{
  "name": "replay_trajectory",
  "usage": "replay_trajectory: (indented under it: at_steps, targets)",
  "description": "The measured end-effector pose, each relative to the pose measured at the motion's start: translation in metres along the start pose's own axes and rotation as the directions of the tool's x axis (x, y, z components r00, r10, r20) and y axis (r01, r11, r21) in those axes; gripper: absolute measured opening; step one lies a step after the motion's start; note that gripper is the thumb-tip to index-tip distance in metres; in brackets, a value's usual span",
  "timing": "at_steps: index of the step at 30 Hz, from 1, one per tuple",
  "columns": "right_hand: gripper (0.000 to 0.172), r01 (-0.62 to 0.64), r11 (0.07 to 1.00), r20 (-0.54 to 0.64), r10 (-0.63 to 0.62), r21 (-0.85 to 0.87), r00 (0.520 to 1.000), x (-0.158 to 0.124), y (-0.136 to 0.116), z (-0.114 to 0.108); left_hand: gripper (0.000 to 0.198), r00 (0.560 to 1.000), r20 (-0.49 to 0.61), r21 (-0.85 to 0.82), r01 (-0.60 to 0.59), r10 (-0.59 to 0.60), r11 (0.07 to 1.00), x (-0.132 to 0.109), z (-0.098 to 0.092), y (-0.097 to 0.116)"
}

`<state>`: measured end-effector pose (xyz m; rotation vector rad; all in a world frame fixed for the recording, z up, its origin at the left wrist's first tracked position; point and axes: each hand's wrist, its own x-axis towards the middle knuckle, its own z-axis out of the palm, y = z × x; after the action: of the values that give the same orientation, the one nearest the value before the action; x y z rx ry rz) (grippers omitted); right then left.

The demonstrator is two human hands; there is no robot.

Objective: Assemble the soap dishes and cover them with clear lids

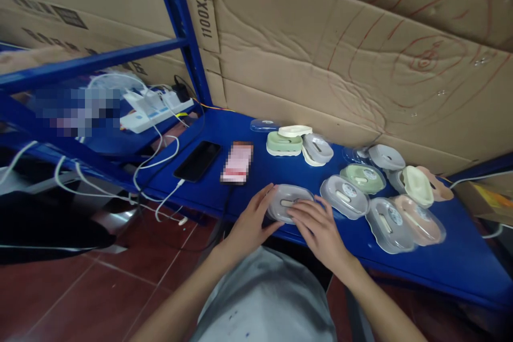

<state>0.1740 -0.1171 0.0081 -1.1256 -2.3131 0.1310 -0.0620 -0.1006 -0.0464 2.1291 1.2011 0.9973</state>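
Note:
Near the front edge of the blue table is a grey soap box (pixel 289 193) with a clear lid and a pale bar-shaped piece showing in its middle. My left hand (pixel 250 222) grips its left side, thumb at the front edge and fingers along the far left. Over the right part of the lid, the fingers of my right hand (pixel 320 227) are bent and pressed together, gripping that side. Part of the box is hidden beneath them. Just right of it stands a lidded grey box (pixel 344 197), with a green one (pixel 363 178) behind.
A grey box (pixel 388 224) and a pink box (pixel 420 222) stand at the right. Green and white parts (pixel 284 142) lie toward the back. Left are a black phone (pixel 197 161) on a white cable and a lit phone (pixel 237 163). A power strip (pixel 156 116) sits behind the blue frame.

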Motion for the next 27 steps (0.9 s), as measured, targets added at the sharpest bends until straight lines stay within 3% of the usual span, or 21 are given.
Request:
replay_trajectory:
  at_steps: [5, 12, 17, 27]
  targets:
    - [0.05, -0.011, 0.996, 0.1, 0.02, -0.087, 0.995, -0.001, 0.013, 0.002, 0.086, 1.0, 0.008, -0.014, 0.019, -0.019, 1.0, 0.0, -0.002, -0.002]
    - [0.044, 0.078, 0.981, 0.121, -0.057, -0.177, 0.991, 0.009, 0.011, 0.0, 0.089, 0.999, 0.005, -0.051, 0.034, -0.034, 0.998, 0.0, -0.006, -0.003]
    - [0.054, 0.125, 0.967, 0.188, -0.083, -0.222, 0.979, 0.013, 0.014, -0.002, 0.089, 0.999, 0.024, -0.043, 0.041, -0.04, 0.998, 0.0, -0.005, -0.006]
    - [0.054, 0.234, 0.913, 0.24, -0.157, -0.335, 0.958, 0.013, 0.022, 0.002, 0.084, 0.999, 0.017, -0.022, 0.032, -0.032, 0.999, -0.001, -0.004, -0.008]
